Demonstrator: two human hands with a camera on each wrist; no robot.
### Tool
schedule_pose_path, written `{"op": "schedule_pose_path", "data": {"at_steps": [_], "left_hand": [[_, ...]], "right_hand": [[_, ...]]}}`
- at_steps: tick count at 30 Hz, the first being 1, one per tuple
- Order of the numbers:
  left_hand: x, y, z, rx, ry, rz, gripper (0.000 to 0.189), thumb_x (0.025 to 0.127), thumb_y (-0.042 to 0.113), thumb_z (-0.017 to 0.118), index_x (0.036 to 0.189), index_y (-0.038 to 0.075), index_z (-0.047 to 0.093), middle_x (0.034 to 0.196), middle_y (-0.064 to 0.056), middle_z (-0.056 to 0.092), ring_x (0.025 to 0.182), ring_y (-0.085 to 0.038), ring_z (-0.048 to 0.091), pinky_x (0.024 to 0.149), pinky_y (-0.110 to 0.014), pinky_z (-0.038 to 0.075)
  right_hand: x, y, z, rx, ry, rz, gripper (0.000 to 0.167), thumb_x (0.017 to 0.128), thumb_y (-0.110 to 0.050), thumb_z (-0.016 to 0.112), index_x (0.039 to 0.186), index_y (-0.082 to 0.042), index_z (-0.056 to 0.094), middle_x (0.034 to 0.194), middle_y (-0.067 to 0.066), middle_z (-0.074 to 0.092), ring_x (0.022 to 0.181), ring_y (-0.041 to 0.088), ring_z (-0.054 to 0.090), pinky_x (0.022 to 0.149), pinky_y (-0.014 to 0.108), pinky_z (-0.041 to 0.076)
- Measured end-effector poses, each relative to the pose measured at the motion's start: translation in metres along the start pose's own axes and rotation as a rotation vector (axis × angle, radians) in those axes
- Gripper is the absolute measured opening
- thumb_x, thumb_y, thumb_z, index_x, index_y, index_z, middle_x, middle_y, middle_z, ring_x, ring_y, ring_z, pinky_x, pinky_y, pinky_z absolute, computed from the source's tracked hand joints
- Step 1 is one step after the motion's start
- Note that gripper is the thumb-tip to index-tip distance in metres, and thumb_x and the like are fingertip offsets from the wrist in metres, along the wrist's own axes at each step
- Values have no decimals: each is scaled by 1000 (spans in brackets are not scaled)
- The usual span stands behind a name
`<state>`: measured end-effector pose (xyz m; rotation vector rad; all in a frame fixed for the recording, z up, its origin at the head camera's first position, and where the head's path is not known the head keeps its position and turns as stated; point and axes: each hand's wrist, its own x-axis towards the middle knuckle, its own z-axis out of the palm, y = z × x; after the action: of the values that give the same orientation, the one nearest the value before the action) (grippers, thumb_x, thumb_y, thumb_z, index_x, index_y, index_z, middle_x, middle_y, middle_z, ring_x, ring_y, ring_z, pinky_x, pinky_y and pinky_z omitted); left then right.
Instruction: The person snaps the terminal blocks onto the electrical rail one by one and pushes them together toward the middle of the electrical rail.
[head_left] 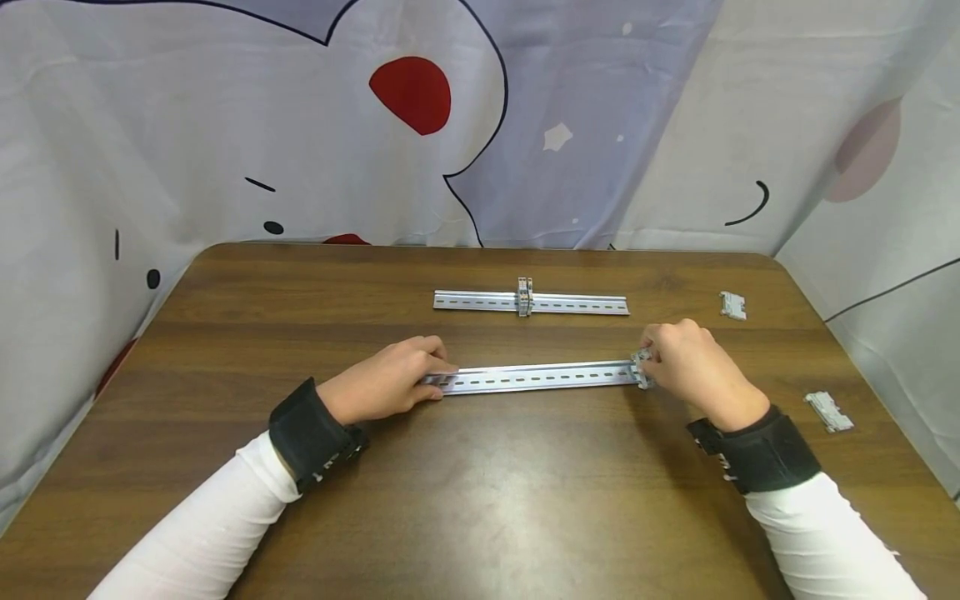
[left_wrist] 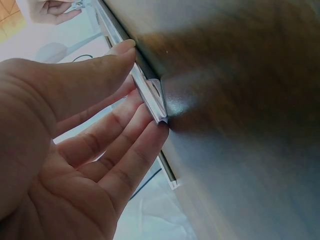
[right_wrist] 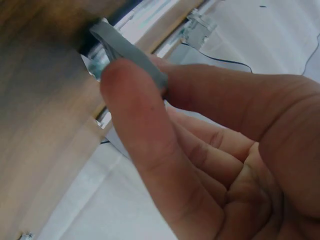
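A slotted metal DIN rail (head_left: 540,377) lies across the table before me. My left hand (head_left: 386,381) grips its left end, with the thumb along one edge and the fingers on the opposite edge in the left wrist view. At the other end, my right hand (head_left: 693,371) pinches a thin grey terminal block (right_wrist: 127,50) between thumb and index finger. The block stands across the rail's right end, close against it in the head view. Part of the block is hidden behind the fingertips.
Farther back lies a second DIN rail (head_left: 476,300), carrying upright terminal blocks (head_left: 524,297) near its middle. Two loose terminal blocks lie at the right: one farther back (head_left: 733,306), another near the table's right edge (head_left: 828,412). A printed curtain (head_left: 225,108) hangs behind the wooden table (head_left: 480,500).
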<state>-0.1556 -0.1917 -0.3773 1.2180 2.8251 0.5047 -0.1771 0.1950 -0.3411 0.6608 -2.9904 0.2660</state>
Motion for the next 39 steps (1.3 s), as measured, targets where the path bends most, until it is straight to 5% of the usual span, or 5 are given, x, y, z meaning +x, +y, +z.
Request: {"op": "schedule_pose_path", "data": {"at_steps": [14, 24, 28, 34, 39], "left_hand": [[6, 0, -4, 4, 0, 3, 33, 84, 12, 78, 114, 2, 71, 102, -6, 60, 89, -19, 59, 76, -31, 51], [11, 1, -6, 22, -3, -10, 28, 82, 13, 80, 107, 2, 74, 101, -4, 59, 90, -16, 58, 78, -31, 51], [11, -1, -5, 12, 7, -7, 27, 83, 13, 79, 107, 3, 73, 102, -5, 60, 89, -17, 60, 78, -32, 52], [5, -1, 0, 3, 4, -16, 31, 84, 13, 78, 112, 2, 72, 104, -5, 60, 92, -17, 59, 80, -33, 52], [2, -1, 1, -8, -3, -19, 31, 83, 14, 78, 112, 2, 72, 103, -4, 60, 91, -16, 58, 78, -31, 51]], "right_hand": [[7, 3, 10, 42, 22, 22, 15, 75, -1, 68, 89, 4, 70, 69, 8, 66, 59, 20, 56, 57, 44, 51], [11, 11, 5, 193, -70, 46, 16, 79, 1, 65, 93, 6, 68, 67, 3, 67, 43, 5, 57, 61, 39, 54], [12, 14, 6, 216, -84, 39, 16, 79, 2, 64, 94, 7, 69, 62, 1, 65, 43, 6, 57, 53, 31, 51], [14, 13, 5, 196, -134, 47, 18, 83, -5, 67, 98, 5, 70, 63, -2, 66, 48, 7, 58, 58, 33, 50], [10, 22, -6, 330, -256, 86, 28, 90, -13, 67, 109, 7, 68, 71, 1, 71, 57, 14, 66, 57, 30, 54]]}}
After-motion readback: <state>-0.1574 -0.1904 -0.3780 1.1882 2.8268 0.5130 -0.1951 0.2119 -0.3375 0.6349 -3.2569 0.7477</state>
